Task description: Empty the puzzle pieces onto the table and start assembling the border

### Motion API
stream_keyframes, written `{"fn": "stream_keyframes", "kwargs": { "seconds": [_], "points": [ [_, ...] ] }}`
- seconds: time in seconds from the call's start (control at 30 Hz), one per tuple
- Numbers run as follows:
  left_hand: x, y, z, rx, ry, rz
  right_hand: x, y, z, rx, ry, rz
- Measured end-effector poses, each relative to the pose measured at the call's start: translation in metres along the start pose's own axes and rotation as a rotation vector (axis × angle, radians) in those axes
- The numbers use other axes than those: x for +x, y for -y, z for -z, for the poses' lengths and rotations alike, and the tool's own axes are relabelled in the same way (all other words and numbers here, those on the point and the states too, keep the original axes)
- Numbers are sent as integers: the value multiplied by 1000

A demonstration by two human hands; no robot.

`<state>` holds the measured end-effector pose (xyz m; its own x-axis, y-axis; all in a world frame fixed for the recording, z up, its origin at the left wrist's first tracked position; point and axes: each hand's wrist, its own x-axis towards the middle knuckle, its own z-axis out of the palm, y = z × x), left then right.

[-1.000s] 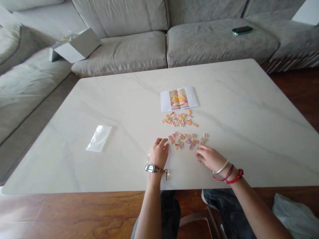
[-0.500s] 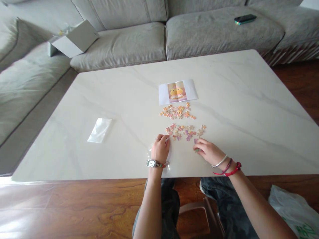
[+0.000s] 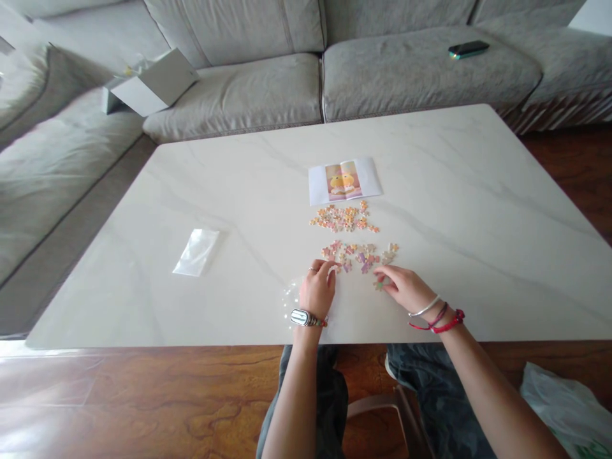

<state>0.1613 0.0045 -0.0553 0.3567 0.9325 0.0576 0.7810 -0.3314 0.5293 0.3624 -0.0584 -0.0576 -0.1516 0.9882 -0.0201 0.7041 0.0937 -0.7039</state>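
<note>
Small pink and orange puzzle pieces lie in two loose groups on the white marble table: a near group and a far group. My left hand, with a watch on the wrist, rests at the near group's left end. Its fingers are curled, with the tips among the pieces. My right hand, with bracelets on the wrist, lies just below the group's right end, fingertips pinched on one puzzle piece against the table. A folded sheet with the reference picture lies beyond the far group.
A clear plastic bag lies on the table to the left, and another bit of clear plastic shows beside my left wrist. A grey sofa wraps round the far side, with an open white box and a phone on it. A white bag sits on the floor at right.
Both hands have stayed at the near group of pieces. The left fingers have crept right into the pieces, and the right fingertips now pinch a single piece. The view has shifted slightly.
</note>
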Motion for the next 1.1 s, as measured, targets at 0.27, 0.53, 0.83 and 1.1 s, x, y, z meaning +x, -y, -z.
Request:
{"fn": "stream_keyframes", "kwargs": {
  "seconds": [0.27,0.53,0.83,1.1],
  "points": [
    [25,2,4,17,-99,66,18,3,22,-52,-238,0],
    [89,-11,-1,228,179,-148,23,-3,25,-61,-290,-12],
    [57,-29,16,-464,275,92,14,6,24,277,-148,-84],
    [-19,-59,-26,-706,270,271,-11,16,6,512,-60,-250]
  ]
}}
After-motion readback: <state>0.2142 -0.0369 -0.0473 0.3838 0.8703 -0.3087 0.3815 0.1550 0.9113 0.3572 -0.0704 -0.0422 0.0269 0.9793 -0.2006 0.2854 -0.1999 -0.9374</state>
